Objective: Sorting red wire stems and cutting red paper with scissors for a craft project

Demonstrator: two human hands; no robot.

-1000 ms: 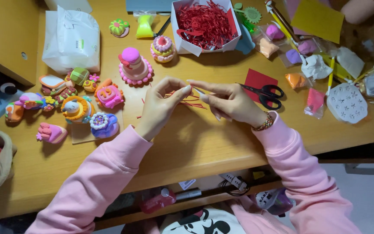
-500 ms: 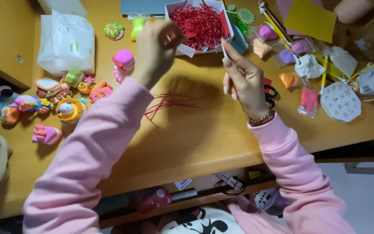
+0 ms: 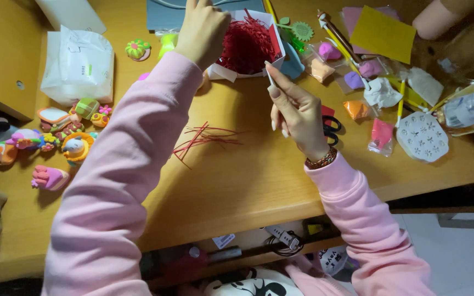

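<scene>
Change since earlier: both hands have left the middle of the desk; the left hand (image 3: 203,30) now reaches to the top centre of the frame, and the right hand (image 3: 297,112) has lifted toward the box's right corner.
Left hand: fingers curled down into or just over the white box (image 3: 272,41); whether they pinch any strands cannot be told, since the fingertips are hidden.
Right hand: thumb and forefinger pressed together on a small pale strip at the box's right edge, other fingers loosely folded; a beaded bracelet sits at the wrist.
Box: open, at the top centre, filled with red shredded paper (image 3: 248,41).
Loose strands: a small fan of red paper strips (image 3: 204,137) lies flat on the wooden desk (image 3: 237,181), centre of the frame, touched by neither hand.
Scissors: black-handled scissors (image 3: 330,127) mostly hidden behind the right hand.
Left of frame: a cluster of small colourful clay figures (image 3: 56,137) and a white wipes pack (image 3: 78,64).
Right of frame: little bags of coloured clay (image 3: 357,109) and a white embossed mould (image 3: 422,136).
Progress, as judged: only a few strands are laid out; most of the shred remains in the box.
</scene>
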